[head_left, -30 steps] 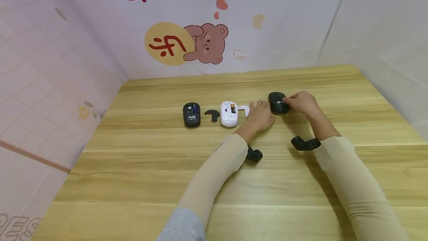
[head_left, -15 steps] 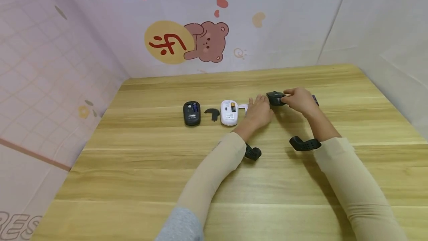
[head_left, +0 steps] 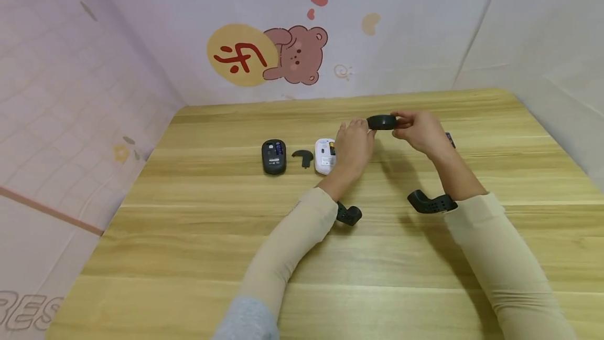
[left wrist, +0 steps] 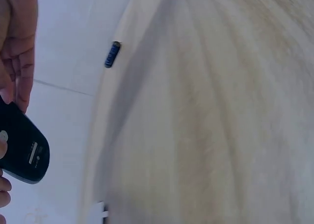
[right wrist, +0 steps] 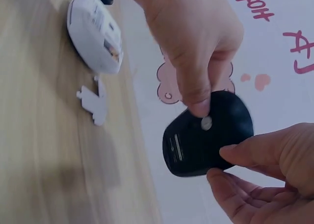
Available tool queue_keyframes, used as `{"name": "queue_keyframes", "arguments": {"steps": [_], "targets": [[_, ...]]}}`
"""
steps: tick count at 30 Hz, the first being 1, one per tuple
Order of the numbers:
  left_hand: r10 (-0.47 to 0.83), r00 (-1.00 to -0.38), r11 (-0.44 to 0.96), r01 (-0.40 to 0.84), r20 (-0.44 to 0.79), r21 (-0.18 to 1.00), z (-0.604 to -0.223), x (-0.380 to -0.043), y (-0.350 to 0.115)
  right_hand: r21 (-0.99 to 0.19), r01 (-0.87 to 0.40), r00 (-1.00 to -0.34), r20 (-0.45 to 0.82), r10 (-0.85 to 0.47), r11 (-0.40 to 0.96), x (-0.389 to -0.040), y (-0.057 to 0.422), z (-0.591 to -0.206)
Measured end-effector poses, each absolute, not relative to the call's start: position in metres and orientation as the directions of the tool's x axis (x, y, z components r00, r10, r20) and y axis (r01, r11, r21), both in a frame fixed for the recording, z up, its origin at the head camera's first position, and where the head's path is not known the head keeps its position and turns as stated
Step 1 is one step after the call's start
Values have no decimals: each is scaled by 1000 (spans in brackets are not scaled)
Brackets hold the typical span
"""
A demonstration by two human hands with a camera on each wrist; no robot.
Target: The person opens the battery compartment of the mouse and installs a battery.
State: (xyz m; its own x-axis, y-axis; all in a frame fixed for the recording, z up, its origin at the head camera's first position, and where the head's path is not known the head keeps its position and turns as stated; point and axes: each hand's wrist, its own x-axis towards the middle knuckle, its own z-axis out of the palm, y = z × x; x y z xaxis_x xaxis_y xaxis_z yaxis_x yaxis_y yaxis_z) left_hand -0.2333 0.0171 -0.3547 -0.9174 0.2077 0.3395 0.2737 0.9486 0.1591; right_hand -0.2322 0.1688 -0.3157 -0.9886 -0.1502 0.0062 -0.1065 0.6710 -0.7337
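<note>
A black computer mouse point(head_left: 381, 122) is up in the air between my two hands. Its underside, with a label and a pale round spot, shows in the right wrist view. My left hand point(head_left: 351, 146) grips one end, the thumb point(right wrist: 200, 106) pressed beside the pale spot. From the other side my right hand point(head_left: 420, 130) pinches the mouse with thumb and fingers. Beyond the right hand a dark blue battery point(left wrist: 112, 54) lies on the table. Close by my left hand is a white mouse point(head_left: 323, 157) with its battery slot uncovered, partly hidden in the head view.
To the left, another black mouse point(head_left: 274, 157) lies upside down with a blue battery in it. A black battery cover point(head_left: 303, 157) sits between the two mice. A white cover point(right wrist: 94, 104) lies on the wooden table point(head_left: 198, 235), which ends at a printed wall point(head_left: 401, 56).
Both hands have raised the black mouse off the table and tilted its underside toward me. My left hand, earlier flat beside it, now holds it too. The blue battery has come into sight.
</note>
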Motion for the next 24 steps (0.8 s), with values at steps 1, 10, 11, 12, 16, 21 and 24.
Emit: {"name": "queue_keyframes", "arguments": {"steps": [1, 10, 11, 12, 16, 21, 24], "targets": [[208, -916, 948, 275, 344, 158, -352, -232, 15, -737, -108, -989, 12, -147, 667, -232, 168, -314], [165, -873, 868, 350, 460, 352, -342, -222, -3, -769, -152, -985, 65, -161, 621, -230, 165, -312], [151, -869, 850, 358, 471, 388, -341, -221, -4, -776, -155, -984, 68, -163, 611, -230, 164, -311], [138, -866, 835, 363, 482, 414, -341, -220, -5, -785, -155, -984, 68, -165, 599, -229, 164, -311], [102, -864, 739, 398, 494, 543, -343, -215, -7, -826, -138, -983, 48, -176, 546, -227, 161, -308], [61, -875, 591, 419, 480, 689, -345, -209, -8, -838, -159, -979, 67, -191, 522, -223, 155, -306], [36, -881, 510, 422, 472, 750, -346, -209, -11, -835, -179, -976, 84, -202, 521, -223, 152, -307]]}}
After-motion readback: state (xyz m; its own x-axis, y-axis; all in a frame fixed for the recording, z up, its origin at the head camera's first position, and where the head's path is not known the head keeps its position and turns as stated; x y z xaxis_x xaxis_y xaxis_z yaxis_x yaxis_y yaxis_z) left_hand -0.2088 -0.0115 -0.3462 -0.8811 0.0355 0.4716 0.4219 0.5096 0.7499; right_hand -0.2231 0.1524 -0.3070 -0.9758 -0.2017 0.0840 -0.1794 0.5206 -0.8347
